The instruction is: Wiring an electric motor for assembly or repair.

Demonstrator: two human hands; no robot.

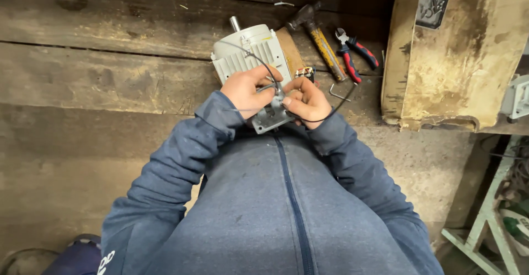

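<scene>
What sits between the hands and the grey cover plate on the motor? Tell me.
Nothing visible does. The left hand and right hand already grip the grey cover plate at the near end of the white electric motor. Only a thin black wire loops across the motor and the hands.

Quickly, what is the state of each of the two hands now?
Left hand: closed, gripping the grey metal cover and a black wire by the white motor.
Right hand: closed, pinching the same cover.

Worn wooden planks [110, 60] form the bench, a pale green frame [485, 220] standing at right.
</scene>
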